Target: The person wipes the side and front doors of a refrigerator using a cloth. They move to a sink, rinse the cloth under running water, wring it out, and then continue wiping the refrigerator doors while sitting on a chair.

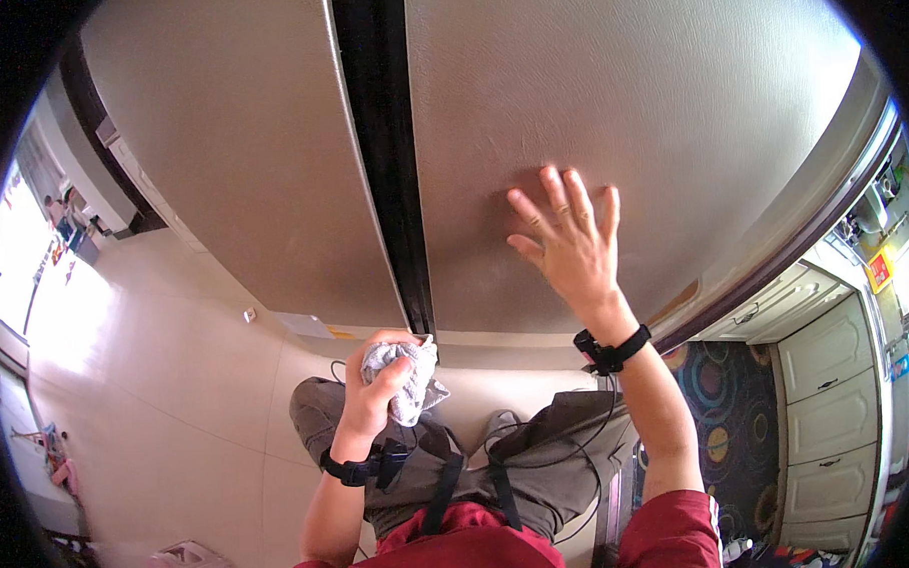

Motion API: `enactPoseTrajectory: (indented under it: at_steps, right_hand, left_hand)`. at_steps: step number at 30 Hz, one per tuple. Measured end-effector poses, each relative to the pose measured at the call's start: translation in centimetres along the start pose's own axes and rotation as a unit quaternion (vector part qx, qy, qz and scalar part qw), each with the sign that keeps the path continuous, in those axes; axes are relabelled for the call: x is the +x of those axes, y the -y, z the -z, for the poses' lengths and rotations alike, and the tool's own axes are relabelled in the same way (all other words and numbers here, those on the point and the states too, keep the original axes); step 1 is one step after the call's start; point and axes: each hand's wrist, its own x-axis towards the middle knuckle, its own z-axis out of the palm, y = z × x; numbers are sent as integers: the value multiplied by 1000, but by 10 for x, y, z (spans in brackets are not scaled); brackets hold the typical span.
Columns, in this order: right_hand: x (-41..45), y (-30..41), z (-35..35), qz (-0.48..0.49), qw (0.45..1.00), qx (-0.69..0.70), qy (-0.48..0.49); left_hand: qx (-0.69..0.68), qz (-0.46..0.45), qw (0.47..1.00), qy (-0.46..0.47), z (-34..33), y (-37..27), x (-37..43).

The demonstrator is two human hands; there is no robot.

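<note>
A crumpled light grey cloth is bunched in my left hand, with the thumb pressed over it. That hand is low, in front of my knees, by the bottom of a dark gap between two large textured grey-brown panels that look like refrigerator doors. My right hand has its fingers spread at the lower part of the right door panel, palm towards it; whether the whole palm touches is hidden. The left door panel stands beyond the dark gap. Both wrists wear black straps.
Pale floor tiles stretch to my left, where a pink plastic stool stands. On the right are white cabinets and a dark patterned mat. A black cable runs across my legs. Far left, a person appears small.
</note>
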Motion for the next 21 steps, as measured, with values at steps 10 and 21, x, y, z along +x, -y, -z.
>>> enactPoseTrajectory:
  at_steps: [10,21]
  right_hand:
    - [55,18,27,-75,991,47,-96]
    - [28,-23,27,-154,984,22,-88]
  left_hand:
    - [-25,39,998,-39,-15,28,-2]
    - [29,79,994,-72,-7,44,0]
